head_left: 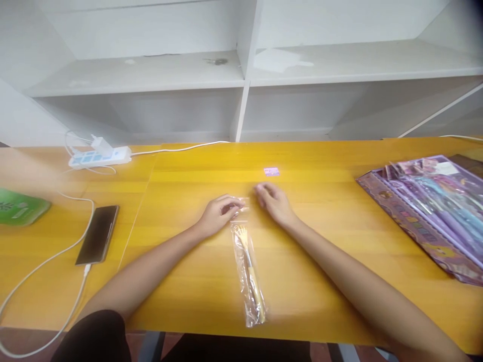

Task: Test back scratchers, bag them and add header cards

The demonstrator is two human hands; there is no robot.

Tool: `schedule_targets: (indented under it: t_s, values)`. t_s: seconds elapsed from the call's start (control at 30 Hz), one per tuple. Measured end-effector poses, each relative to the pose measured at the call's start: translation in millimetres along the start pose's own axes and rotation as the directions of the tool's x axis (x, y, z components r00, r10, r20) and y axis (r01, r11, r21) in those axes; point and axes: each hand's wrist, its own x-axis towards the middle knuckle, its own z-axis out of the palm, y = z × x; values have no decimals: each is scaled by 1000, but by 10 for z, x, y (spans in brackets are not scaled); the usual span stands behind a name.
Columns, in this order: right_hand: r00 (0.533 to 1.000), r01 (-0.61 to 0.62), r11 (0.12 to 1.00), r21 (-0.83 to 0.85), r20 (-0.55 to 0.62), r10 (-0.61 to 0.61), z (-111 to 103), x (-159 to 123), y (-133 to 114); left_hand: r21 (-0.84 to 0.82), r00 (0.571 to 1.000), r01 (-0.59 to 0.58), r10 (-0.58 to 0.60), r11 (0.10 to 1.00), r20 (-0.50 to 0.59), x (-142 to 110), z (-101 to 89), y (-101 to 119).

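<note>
A back scratcher point(251, 274) with a hand-shaped head, a thin metal shaft and a pale yellow handle lies inside a clear plastic bag point(249, 300), its head pointing away from me. The bag's top end reaches my left hand point(219, 215), whose thumb and fingers close on its edge. Just right of the bag's top is my right hand point(276, 202), slightly blurred, with its fingers curled together. Whether it has anything small in its fingertips is hidden. Beyond my hands a small pink and purple card point(271, 171) lies flat on the table.
On the right, a patterned purple box point(411, 226) holds several bagged items point(445, 201). To the left are a phone point(97, 235) on a white charging cable point(56, 255), a green packet point(22, 207) and a power strip point(100, 158). White shelving point(247, 80) stands behind the wooden table point(181, 301).
</note>
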Motion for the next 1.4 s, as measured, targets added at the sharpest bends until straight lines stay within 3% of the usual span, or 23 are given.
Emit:
schedule_targets:
  t_s: [0.03,0.1,0.17,0.23,0.33,0.5,0.6,0.7,0.73,0.8,0.87,0.9,1.07,1.23,1.4]
  values:
    - [992,94,977,-192,-70,-109,-118,145,66,-18,1000,6,-6,1000,-12,8,-1,-11]
    - [970,162,824,-542,-64,-233,-376,433,212,-59,1000,8,-9,998,-12,20,-5,-23]
    - [987,101,706,-701,-18,-159,-613,673,353,-88,1000,7,-7,996,-3,27,-10,-17]
    - [998,64,677,-733,27,-65,-785,839,462,-113,1000,8,-8,994,8,30,-12,-2]
    - [996,64,704,-707,84,-6,-918,989,520,-144,1000,24,-21,989,19,33,-11,8]
    - [970,-54,796,-603,156,184,-1002,1147,371,-154,999,49,-51,987,-4,37,-10,-18]
    - [965,-70,831,-552,173,196,-960,1114,262,-186,998,58,-61,981,-9,37,-14,-12]
    - [977,-58,893,-446,159,142,-733,865,201,-265,995,93,-95,960,5,43,-20,-5]
    - [985,-59,932,-359,130,112,-619,738,185,-310,993,117,-118,943,14,48,-24,-7]
    - [998,-62,998,-10,15,62,-374,454,140,-440,985,171,-169,881,43,63,-36,-14]
    - [999,-43,968,249,8,42,-158,195,66,-582,974,220,-209,783,87,81,-55,-17]
    - [999,-35,955,295,47,22,-76,95,21,-640,968,243,-223,729,113,89,-66,-13]
    - [989,68,974,217,114,-94,40,-84,-138,-748,938,342,-253,569,237,112,-120,16]
    - [986,102,982,156,113,-121,-49,-90,-81,-733,910,413,-283,541,304,109,-154,-2]
    - [950,308,950,-52,75,-304,-76,-71,-8,-741,904,425,-279,519,323,113,-171,4]
